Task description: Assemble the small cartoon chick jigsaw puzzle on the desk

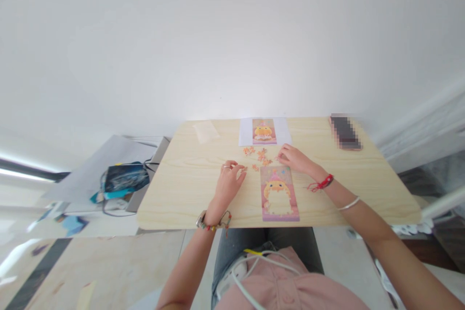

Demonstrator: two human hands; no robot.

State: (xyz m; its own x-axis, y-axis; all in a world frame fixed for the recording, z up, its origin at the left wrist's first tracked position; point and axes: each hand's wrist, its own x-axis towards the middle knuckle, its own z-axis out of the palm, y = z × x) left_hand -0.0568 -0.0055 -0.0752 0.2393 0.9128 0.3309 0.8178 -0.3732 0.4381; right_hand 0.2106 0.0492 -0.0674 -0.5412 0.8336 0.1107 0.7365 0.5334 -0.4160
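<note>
A partly assembled jigsaw puzzle (276, 186) lies flat near the table's front edge, showing a yellow cartoon figure in a party hat, with a pale gap in its lower middle. Above it are several loose orange and pink puzzle pieces (262, 155). My left hand (229, 180) is left of the puzzle, its thumb and index finger closed on a small puzzle piece (244, 169). Just beyond the puzzle's top right, my right hand (295, 159) has its fingertips pinched together on another puzzle piece (277, 158), mostly covered by the fingers.
Against the wall, a white sheet (284, 131) carries a small picture (264, 131) of the same figure. A blurred-out phone (345, 132) lies at the back right of the wooden table (174, 193). A translucent bag (206, 131) is at the back left.
</note>
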